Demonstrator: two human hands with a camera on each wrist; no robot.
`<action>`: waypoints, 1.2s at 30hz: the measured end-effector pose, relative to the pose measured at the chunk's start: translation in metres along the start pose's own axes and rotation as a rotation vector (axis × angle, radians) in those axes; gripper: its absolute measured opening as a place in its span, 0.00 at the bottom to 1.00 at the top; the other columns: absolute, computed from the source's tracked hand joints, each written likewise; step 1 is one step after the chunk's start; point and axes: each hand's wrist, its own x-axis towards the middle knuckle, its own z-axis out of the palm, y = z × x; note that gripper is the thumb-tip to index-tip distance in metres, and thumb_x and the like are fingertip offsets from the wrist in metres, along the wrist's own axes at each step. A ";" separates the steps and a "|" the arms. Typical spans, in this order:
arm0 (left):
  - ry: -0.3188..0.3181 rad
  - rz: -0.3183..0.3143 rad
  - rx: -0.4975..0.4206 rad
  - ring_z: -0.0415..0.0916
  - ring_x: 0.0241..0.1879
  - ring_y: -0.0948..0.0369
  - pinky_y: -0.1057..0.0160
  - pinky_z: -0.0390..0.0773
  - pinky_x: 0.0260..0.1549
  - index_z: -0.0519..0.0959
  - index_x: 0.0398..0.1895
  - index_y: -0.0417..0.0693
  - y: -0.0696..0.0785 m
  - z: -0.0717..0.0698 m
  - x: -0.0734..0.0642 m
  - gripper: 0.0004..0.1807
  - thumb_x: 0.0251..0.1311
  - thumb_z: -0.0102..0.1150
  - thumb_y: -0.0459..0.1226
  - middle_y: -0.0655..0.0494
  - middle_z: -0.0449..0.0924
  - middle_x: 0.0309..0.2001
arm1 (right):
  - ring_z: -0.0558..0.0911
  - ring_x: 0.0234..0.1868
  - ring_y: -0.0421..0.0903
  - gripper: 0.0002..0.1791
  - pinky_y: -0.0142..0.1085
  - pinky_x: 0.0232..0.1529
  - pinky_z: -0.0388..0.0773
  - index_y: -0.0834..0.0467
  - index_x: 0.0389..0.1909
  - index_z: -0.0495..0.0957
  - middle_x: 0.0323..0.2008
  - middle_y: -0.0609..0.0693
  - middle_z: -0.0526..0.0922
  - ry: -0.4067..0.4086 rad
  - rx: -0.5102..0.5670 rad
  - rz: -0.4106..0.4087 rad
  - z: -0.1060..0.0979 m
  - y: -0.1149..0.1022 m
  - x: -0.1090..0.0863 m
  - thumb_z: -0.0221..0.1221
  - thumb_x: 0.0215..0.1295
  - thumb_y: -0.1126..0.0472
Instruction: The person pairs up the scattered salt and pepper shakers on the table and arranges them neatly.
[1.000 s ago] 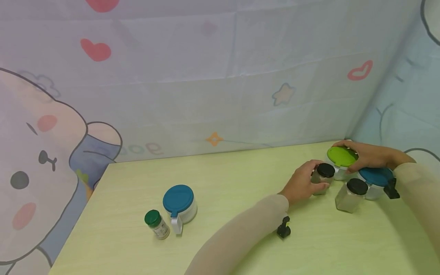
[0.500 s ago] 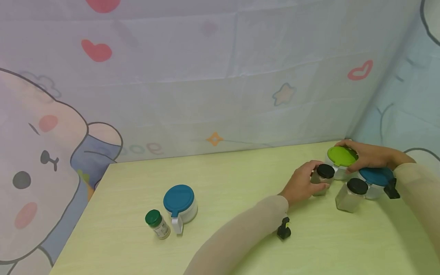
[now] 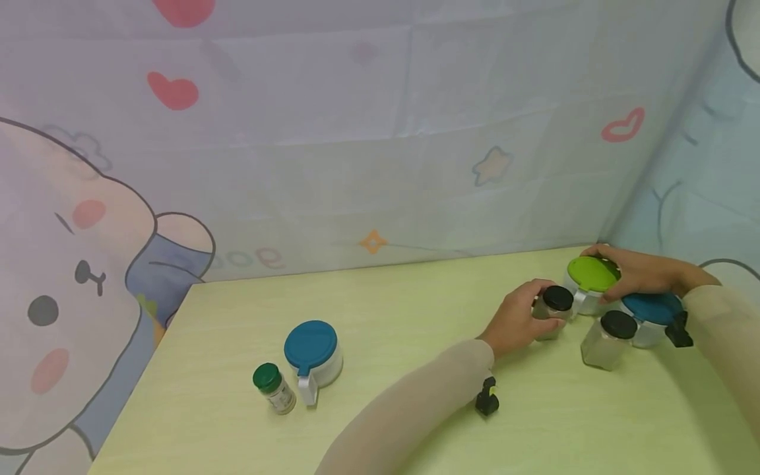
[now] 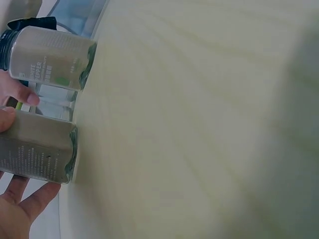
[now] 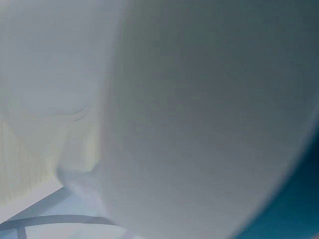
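Jar (image 3: 552, 314) in left hand (image 3: 515, 319), green-lidded pot (image 3: 592, 274) in right hand (image 3: 644, 272), I gripped both at the surface's (image 3: 415, 310) far right. Each looked rigid, likely slick, best held round its sides.

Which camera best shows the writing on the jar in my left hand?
The left wrist view: print on the jar faces that camera. Head shows the black lid, no legible print; right wrist doesn't show the jar.

Table (image 3: 410, 297): wide lane between left blue-lidded pot (image 3: 311, 344) and left hand (image 3: 512, 320), left sleeve (image 3: 412, 408) crossing its near side. Narrow slot: gripped black-capped jar (image 3: 558, 298) to pepper jar (image 3: 602, 346). Blocked, right rear: green-lidded pot (image 3: 591, 274), right hand (image 3: 644, 272).
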 end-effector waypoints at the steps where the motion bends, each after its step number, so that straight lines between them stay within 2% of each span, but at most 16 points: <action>1: 0.000 0.000 -0.001 0.73 0.54 0.75 0.81 0.70 0.53 0.71 0.67 0.52 0.000 0.000 0.000 0.30 0.63 0.70 0.42 0.63 0.78 0.57 | 0.71 0.49 0.43 0.44 0.34 0.46 0.71 0.55 0.69 0.62 0.59 0.55 0.70 0.000 0.002 -0.001 0.000 0.000 0.000 0.74 0.55 0.55; 9: 0.005 0.015 -0.004 0.73 0.53 0.75 0.78 0.73 0.53 0.71 0.67 0.51 0.000 -0.005 -0.002 0.30 0.63 0.70 0.41 0.63 0.78 0.56 | 0.71 0.49 0.42 0.46 0.34 0.47 0.71 0.56 0.70 0.61 0.60 0.56 0.71 0.005 -0.006 -0.006 -0.001 -0.005 -0.002 0.75 0.54 0.54; 17: 0.005 0.030 -0.001 0.72 0.52 0.75 0.80 0.71 0.52 0.70 0.67 0.51 0.002 -0.010 0.000 0.30 0.63 0.70 0.41 0.63 0.78 0.56 | 0.72 0.48 0.42 0.49 0.34 0.45 0.73 0.58 0.72 0.60 0.60 0.56 0.72 0.010 -0.020 -0.009 -0.008 -0.017 0.000 0.75 0.53 0.53; 25: -0.006 0.029 0.019 0.73 0.52 0.75 0.82 0.70 0.51 0.70 0.67 0.51 0.004 -0.016 -0.003 0.30 0.64 0.70 0.42 0.62 0.78 0.56 | 0.74 0.45 0.41 0.46 0.33 0.42 0.76 0.57 0.70 0.62 0.57 0.54 0.73 0.004 0.026 -0.035 -0.007 -0.029 0.002 0.76 0.52 0.55; 33: 0.019 0.031 0.011 0.72 0.52 0.74 0.77 0.73 0.53 0.70 0.67 0.51 0.001 -0.023 -0.007 0.31 0.62 0.71 0.41 0.62 0.78 0.56 | 0.74 0.45 0.41 0.46 0.33 0.42 0.76 0.55 0.69 0.63 0.55 0.52 0.74 -0.011 0.032 -0.041 -0.006 -0.038 0.005 0.77 0.51 0.56; 36: 0.023 0.041 0.013 0.72 0.52 0.74 0.79 0.72 0.52 0.70 0.67 0.50 0.001 -0.027 -0.008 0.31 0.62 0.71 0.41 0.61 0.78 0.56 | 0.75 0.44 0.41 0.46 0.33 0.41 0.77 0.55 0.69 0.63 0.55 0.52 0.73 -0.016 0.037 -0.058 -0.006 -0.040 0.007 0.77 0.52 0.56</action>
